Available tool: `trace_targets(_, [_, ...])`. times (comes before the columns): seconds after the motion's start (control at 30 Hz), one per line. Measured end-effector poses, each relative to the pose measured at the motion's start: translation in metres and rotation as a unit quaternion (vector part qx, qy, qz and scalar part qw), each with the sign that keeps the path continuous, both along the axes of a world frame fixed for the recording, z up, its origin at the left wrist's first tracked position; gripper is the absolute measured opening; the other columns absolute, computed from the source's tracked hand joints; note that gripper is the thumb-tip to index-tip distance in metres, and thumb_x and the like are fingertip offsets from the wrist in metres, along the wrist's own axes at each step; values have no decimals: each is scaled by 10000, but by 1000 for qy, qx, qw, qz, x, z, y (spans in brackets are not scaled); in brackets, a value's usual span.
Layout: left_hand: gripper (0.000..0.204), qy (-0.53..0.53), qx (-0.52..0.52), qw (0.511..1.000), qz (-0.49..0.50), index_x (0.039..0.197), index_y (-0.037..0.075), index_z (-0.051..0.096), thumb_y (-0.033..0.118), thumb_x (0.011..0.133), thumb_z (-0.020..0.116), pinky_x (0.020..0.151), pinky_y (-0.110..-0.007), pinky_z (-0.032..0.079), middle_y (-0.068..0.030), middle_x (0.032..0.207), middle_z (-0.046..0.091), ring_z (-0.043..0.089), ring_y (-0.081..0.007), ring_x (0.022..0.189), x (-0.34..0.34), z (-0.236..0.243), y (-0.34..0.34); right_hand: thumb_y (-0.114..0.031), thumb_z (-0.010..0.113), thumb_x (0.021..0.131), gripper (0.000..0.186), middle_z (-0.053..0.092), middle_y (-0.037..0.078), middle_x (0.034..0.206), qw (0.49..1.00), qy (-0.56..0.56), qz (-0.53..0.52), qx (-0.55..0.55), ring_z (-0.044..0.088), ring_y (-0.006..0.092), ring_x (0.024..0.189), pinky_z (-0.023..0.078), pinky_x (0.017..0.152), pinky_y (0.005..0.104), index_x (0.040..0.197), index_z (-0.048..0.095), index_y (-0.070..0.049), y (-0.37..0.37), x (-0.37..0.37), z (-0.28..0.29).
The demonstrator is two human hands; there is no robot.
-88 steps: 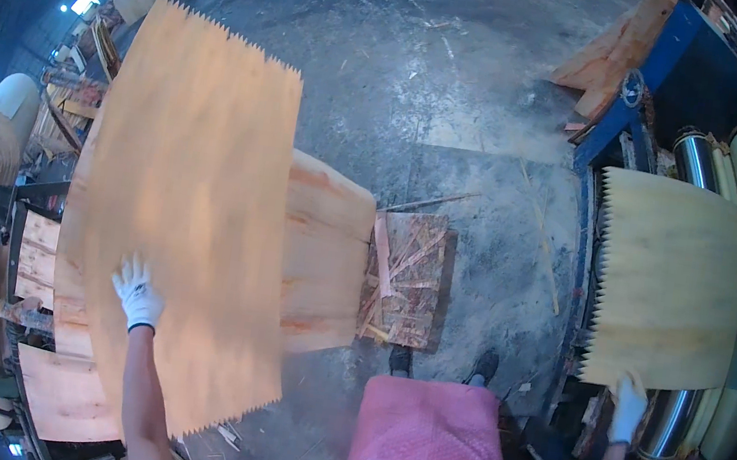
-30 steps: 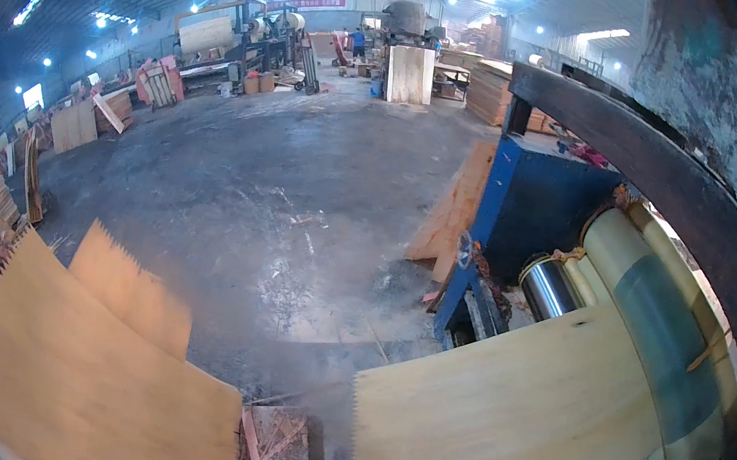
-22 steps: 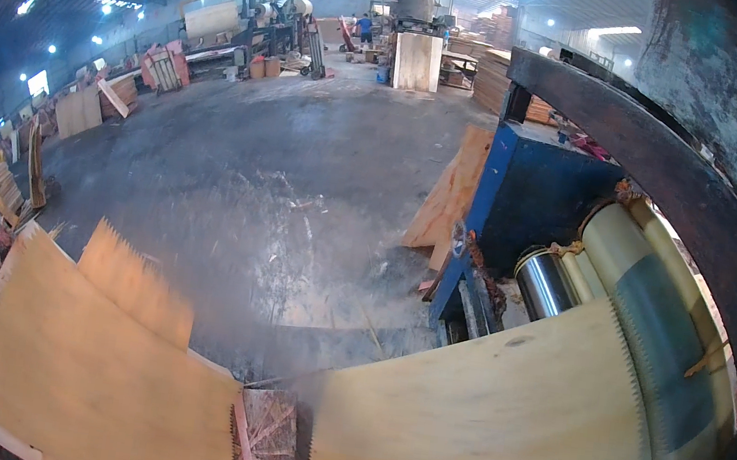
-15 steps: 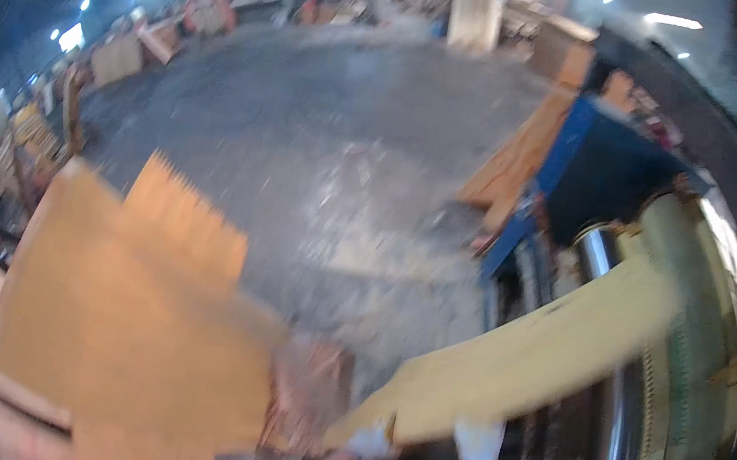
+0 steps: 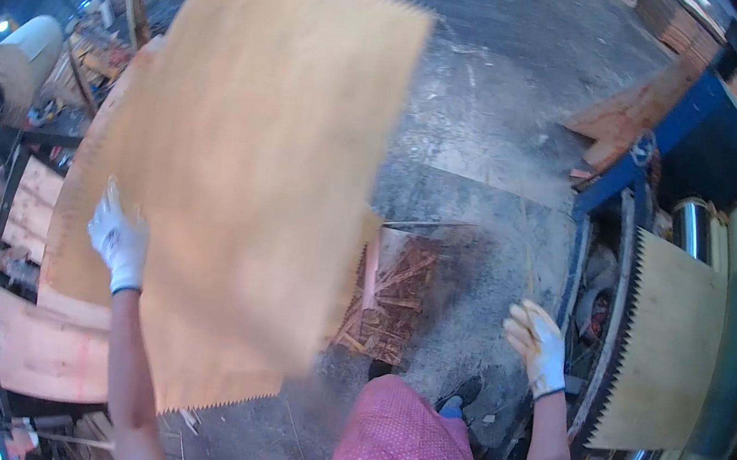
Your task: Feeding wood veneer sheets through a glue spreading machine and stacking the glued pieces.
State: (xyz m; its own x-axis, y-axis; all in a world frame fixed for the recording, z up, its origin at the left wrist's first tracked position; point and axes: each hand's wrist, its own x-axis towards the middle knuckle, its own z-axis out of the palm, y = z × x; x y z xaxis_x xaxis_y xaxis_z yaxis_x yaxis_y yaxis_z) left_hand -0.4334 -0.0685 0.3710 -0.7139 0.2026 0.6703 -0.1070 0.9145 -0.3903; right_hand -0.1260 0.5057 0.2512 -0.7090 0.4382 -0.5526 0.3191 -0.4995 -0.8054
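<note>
A large tan veneer sheet [image 5: 268, 142] with saw-toothed ends is blurred and tilted over the pile at the left. My left hand [image 5: 119, 239], in a white glove, is beside its left edge with fingers stretched out. Under it shows another yellowish sheet [image 5: 89, 230]. On the right, my white-gloved right hand [image 5: 537, 345] has its fingers curled together around the lower end of a thin pale strip [image 5: 528, 256], which rises faintly from them. A second veneer sheet [image 5: 665, 348], toothed along its near edge, sticks out from the machine rollers [image 5: 733, 343] beyond that hand.
A blue machine frame [image 5: 671, 121] stands at the right. Broken veneer scraps [image 5: 397, 294] lie on the concrete floor [image 5: 476, 188] between pile and machine. A pale roll [image 5: 18, 63] is at the far left. My pink dotted apron [image 5: 406, 440] hangs at the lower middle.
My hands were together at the lower right by a yellowish sheet at the rollers. They are now wide apart, the left over the pile. A blurred sheet now covers the pile.
</note>
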Motion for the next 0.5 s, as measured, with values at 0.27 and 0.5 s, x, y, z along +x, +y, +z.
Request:
trace_targets(0.27, [787, -338, 171, 922, 76, 1536, 155, 213, 70, 842, 574, 850, -330, 527, -130, 1155, 621, 634, -262, 952, -17, -165, -96, -217, 641, 883, 437, 664, 85, 1089, 913, -151, -317, 210, 628, 139, 885, 478, 791, 275, 1258, 555, -9, 123, 283, -65])
trace_targets(0.5, [755, -607, -39, 790, -72, 1425, 24, 380, 442, 858, 652, 864, -447, 519, -221, 1183, 634, 629, -382, 1019, 27, -361, 43, -476, 631, 892, 557, 596, 139, 1039, 784, -81, -615, 6, 617, 222, 816, 521, 665, 328, 1215, 528, -33, 256, 465, -150])
